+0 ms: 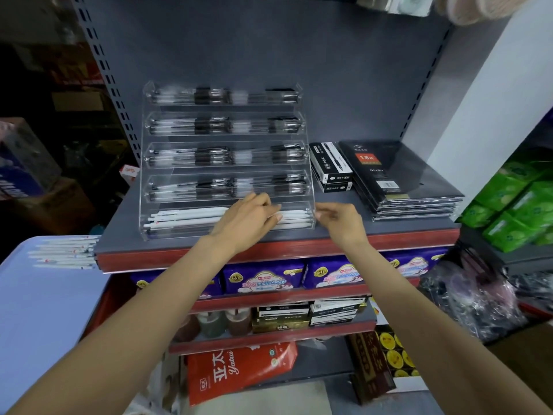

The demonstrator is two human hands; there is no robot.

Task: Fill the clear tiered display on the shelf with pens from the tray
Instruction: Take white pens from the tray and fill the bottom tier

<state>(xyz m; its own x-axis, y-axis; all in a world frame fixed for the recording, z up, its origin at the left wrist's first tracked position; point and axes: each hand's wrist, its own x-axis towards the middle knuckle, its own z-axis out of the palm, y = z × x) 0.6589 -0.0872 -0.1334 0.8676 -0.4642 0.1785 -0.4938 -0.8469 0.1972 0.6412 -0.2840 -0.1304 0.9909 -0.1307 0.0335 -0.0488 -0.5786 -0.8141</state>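
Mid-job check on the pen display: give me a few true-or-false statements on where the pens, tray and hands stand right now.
1. The bottom tier of the clear tiered display holds white pens. True.
2. The four upper tiers are bare. False: they hold dark-and-clear pens.
3. The left hand is at the bottom tier, on the white pens. True.
4. The tray has no pens left. False: more white pens lie on it.
5. The right hand holds the black diary. False: the diary stack lies untouched beside the display.

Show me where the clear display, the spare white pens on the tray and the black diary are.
clear display (299, 136): head view, right side wall
white pens (64, 253): head view, middle of bundle
black diary (398, 166): head view, top cover
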